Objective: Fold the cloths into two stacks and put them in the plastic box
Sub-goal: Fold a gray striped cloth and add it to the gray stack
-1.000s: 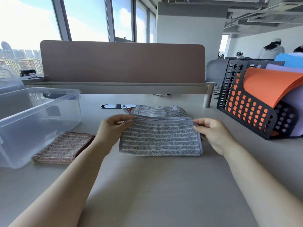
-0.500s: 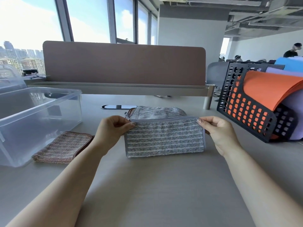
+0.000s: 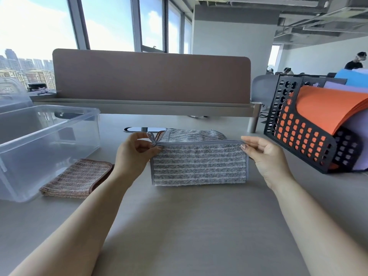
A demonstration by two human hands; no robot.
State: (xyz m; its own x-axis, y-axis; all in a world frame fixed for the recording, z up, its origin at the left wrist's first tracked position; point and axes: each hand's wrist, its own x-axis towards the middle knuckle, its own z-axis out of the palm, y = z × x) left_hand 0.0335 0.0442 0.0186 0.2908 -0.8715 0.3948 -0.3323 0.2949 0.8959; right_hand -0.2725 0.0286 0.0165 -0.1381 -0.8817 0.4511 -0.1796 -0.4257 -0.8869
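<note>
A grey striped cloth (image 3: 199, 166) lies folded in half on the table in front of me. My left hand (image 3: 135, 154) pinches its upper left corner by the small loop. My right hand (image 3: 264, 156) pinches the upper right corner. Behind it lies another grey striped cloth (image 3: 191, 135), with a reddish edge showing at its left. A folded reddish-brown striped cloth (image 3: 77, 178) rests to the left, against the clear plastic box (image 3: 49, 140), which holds no cloths.
A black perforated file rack (image 3: 304, 134) with orange, purple and blue sheets stands at the right. A brown desk divider (image 3: 151, 78) runs along the back. A phone-like dark object (image 3: 145, 129) lies behind the cloths.
Both hands have carried the cloth's top edge slightly away from me, so the fold lies flatter. The brown cloth and the box have not moved.
</note>
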